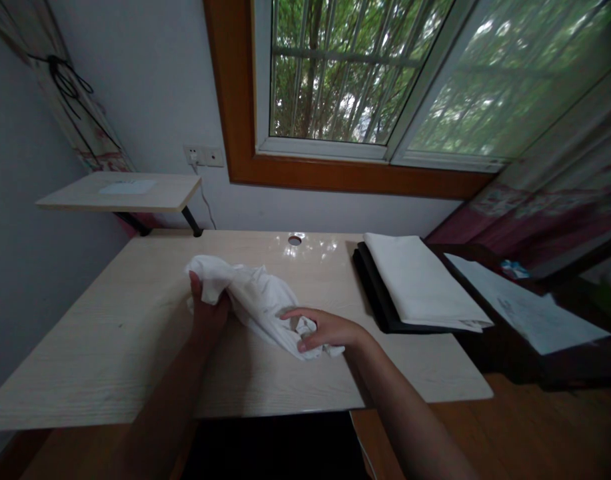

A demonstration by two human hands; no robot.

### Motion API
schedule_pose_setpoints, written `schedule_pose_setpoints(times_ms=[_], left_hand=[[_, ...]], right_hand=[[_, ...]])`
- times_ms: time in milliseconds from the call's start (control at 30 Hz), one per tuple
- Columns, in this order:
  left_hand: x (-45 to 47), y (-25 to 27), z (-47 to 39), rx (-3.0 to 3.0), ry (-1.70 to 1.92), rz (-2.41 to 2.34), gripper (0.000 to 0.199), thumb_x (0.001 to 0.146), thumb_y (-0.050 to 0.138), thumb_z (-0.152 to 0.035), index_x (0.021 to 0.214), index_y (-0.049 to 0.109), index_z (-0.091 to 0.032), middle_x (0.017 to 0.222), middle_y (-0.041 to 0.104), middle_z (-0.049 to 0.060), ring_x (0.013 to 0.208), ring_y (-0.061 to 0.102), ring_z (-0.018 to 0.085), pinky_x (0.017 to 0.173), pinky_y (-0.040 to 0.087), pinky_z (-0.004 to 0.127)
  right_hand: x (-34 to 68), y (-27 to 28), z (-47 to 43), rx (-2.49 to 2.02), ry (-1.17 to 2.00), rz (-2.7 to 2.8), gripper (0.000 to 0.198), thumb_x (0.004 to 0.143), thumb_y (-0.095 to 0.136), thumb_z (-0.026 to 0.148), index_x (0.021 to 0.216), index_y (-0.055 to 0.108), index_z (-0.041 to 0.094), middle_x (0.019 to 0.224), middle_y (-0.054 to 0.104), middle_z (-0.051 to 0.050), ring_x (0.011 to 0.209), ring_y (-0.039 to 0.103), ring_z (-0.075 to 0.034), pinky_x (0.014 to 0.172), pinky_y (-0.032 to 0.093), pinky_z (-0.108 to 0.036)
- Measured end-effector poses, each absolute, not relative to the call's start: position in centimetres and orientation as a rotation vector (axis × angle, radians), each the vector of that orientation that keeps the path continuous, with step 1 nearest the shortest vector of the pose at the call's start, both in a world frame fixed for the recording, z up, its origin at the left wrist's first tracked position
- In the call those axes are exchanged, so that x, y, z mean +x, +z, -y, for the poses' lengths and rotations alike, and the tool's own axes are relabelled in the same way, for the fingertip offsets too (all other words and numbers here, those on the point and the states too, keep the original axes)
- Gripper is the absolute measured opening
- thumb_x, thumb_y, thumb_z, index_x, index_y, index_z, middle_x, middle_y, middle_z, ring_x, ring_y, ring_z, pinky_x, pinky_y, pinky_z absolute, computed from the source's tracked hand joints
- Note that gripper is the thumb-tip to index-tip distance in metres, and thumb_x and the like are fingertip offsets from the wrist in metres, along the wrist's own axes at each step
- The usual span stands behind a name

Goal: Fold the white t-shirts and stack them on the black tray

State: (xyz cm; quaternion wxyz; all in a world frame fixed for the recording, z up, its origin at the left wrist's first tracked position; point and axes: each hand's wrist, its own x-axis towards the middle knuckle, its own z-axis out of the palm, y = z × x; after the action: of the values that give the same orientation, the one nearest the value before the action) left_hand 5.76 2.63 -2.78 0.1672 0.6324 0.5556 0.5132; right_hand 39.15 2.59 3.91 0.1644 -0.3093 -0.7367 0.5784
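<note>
A crumpled white cloth [262, 297] stretches between my two hands over the middle of the light wooden desk [105, 333]. My left hand [208, 310] grips its left end, with the fingers partly covered by the fabric and the thumb on the outside. Bunched folds at the right end are held between the thumb and fingers of my right hand [328, 330]. I cannot tell how much of the cloth touches the desktop.
To the right lies a folded white fabric [410, 280] on a black folded item [378, 293]. A raised shelf [170, 193] stands at the back left. Beyond the desk's right side, a paper sheet [525, 307] rests on a dark surface. A cable hole [294, 241] sits near the back edge.
</note>
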Motion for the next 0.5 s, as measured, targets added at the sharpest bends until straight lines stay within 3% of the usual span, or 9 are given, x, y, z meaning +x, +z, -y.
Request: schedule_pose_setpoints(times_ms=[100, 267, 367, 500], left_hand=[[6.1, -3.0, -2.7, 1.647, 1.566, -1.649, 0.102, 0.093, 0.062, -0.042, 0.162, -0.008, -0.017, 0.169, 0.016, 0.016, 0.157, 0.01, 0.036, 0.128, 0.02, 0.053], [6.0, -3.8, -2.8, 1.75, 1.454, -1.624, 0.099, 0.091, 0.062, -0.044, 0.163, -0.002, -0.022, 0.171, 0.012, 0.014, 0.157, 0.015, 0.035, 0.128, 0.017, 0.054], [5.8, -3.1, -2.5, 1.719, 1.467, -1.589, 0.101, 0.087, 0.066, -0.044, 0.164, 0.003, -0.022, 0.169, 0.021, 0.016, 0.154, 0.025, 0.037, 0.124, 0.027, 0.056], [5.3, 0.7, -0.9, 1.541, 1.392, -1.285, 0.091, 0.088, 0.058, -0.036, 0.164, 0.008, -0.032, 0.16, 0.043, 0.011, 0.14, 0.05, 0.029, 0.109, 0.048, 0.048]], right_hand=[[39.6, 4.2, -2.3, -0.8, 1.878, 1.957, 0.065, 0.065, 0.089, 0.039, 0.126, 0.07, 0.026, 0.112, 0.071, -0.003, 0.098, 0.065, -0.02, 0.086, 0.052, -0.032], [41.2, 3.4, -1.6, -0.781, 2.078, 1.387, 0.053, 0.062, 0.09, 0.038, 0.109, 0.073, 0.02, 0.088, 0.07, -0.001, 0.067, 0.061, -0.013, 0.058, 0.045, -0.021], [42.6, 3.8, -1.3, -0.8, 2.028, 1.197, 0.045, 0.062, 0.087, 0.039, 0.097, 0.068, 0.019, 0.08, 0.067, -0.001, 0.062, 0.059, -0.014, 0.055, 0.042, -0.021], [45.1, 6.3, -1.4, -0.83, 1.928, 1.154, 0.043, 0.056, 0.086, 0.043, 0.081, 0.06, 0.02, 0.077, 0.065, -0.004, 0.065, 0.061, -0.019, 0.056, 0.046, -0.027]])
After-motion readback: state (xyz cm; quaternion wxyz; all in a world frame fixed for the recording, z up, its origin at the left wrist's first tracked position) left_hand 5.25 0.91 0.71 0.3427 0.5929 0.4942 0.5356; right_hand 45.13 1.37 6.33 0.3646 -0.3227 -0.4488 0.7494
